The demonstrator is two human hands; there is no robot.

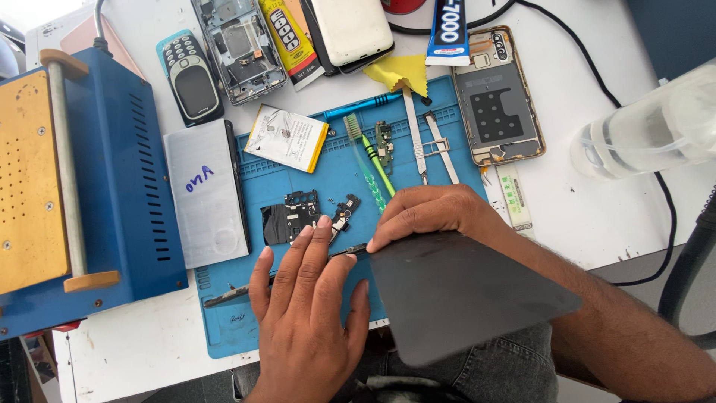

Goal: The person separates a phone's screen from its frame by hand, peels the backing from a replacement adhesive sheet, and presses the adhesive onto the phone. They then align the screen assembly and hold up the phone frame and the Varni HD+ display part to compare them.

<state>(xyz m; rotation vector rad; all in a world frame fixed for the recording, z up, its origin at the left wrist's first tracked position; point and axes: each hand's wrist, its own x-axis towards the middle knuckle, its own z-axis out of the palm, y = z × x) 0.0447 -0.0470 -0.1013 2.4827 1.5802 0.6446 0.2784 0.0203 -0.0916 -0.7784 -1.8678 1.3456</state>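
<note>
On the white tabletop lies one blue work mat, and both of the person's hands are over its near edge. The right hand pinches the corner of one large dark panel between thumb and fingertips; the panel tilts out over the tabletop's edge toward the person's lap. The left hand lies flat with fingers stretched out, its grip holding nothing, fingertips pressing a thin dark strip that runs along the mat up to the panel's corner.

Just beyond the fingers sit two small dark circuit parts. Farther up the mat lie one green-handled brush, one small green circuit board, two metal tweezers, one blue pen-like tool and one flat battery with a yellow edge. One yellow cloth overlaps the mat's far edge.

Left of the mat stands one blue machine with a yellow plate, and beside it rests one grey phone face down. At the far edge are one keypad phone, one stripped phone frame, two glue tubes and one open phone back. One clear plastic bottle lies at the right.
</note>
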